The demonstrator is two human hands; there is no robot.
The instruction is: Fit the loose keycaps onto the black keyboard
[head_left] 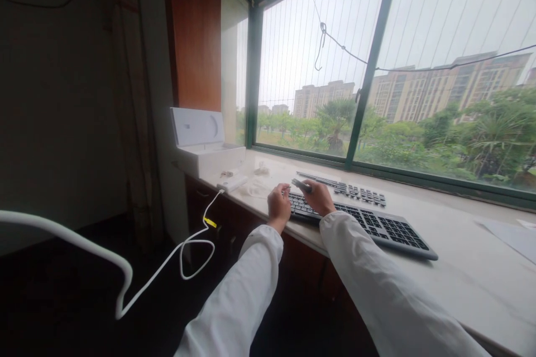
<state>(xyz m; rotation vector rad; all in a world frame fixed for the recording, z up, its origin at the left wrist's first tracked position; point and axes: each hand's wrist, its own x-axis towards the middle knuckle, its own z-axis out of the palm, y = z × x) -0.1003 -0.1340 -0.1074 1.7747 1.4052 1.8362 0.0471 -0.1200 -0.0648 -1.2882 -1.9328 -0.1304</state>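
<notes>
A black keyboard (393, 228) lies along the front of the pale windowsill counter, many of its key positions without caps. Behind it, loose black keycaps (365, 195) are set out in rows. My right hand (319, 198) is closed over the keyboard's left part around a short dark tool (302, 184), whose exact kind is unclear. At the keyboard's left end is my left hand (279, 203), its fingers pinched together. Something small and dark may be at those fingertips, too small to name. The two hands are close together but apart.
An open white box (209, 160) stands at the counter's left end. Near it are a white device (231, 183) with a white cable (205, 217) hanging off the edge, and crumpled translucent wrapping (256, 187). Paper (508, 237) lies at right. A window (310, 67) rises behind.
</notes>
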